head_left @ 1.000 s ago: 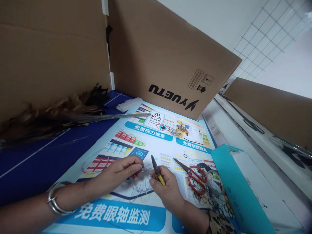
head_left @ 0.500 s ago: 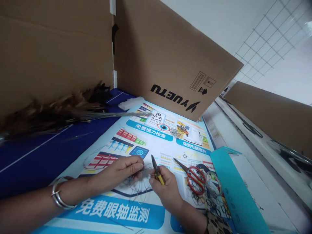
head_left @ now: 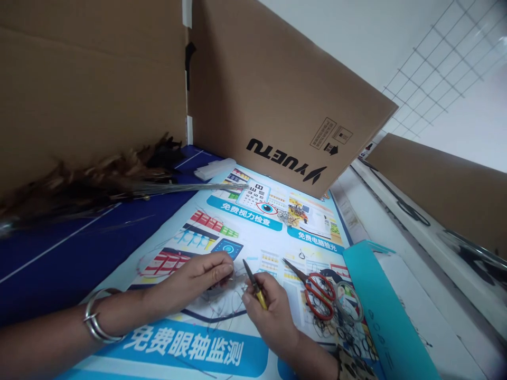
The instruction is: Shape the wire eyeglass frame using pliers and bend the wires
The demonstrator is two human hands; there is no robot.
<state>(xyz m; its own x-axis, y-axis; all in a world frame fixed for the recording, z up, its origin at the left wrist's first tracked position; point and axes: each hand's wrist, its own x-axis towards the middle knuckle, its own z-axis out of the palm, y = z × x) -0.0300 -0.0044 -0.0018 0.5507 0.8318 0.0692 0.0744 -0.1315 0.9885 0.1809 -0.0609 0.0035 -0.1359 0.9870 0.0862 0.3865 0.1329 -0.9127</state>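
Your right grip (head_left: 270, 312) is closed round the yellow-handled pliers (head_left: 253, 285), tips toward 11 o'clock; left grip (head_left: 194, 282) pinches thin wire (head_left: 233, 278) (blurry) at their 9 o'clock; red scissors (head_left: 317, 293) at 3 o'clock.

A blue table (head_left: 59, 253) is fenced by cardboard sheets (head_left: 277, 79); behind the sheets a white wall (head_left: 336, 31) and wire grid (head_left: 447, 68) are seen.

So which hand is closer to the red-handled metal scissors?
Right. The right hand, gripping small yellow-handled pliers, sits beside the red-handled metal scissors; the left hand, pinching thin wire, lies farther off, beyond the right.
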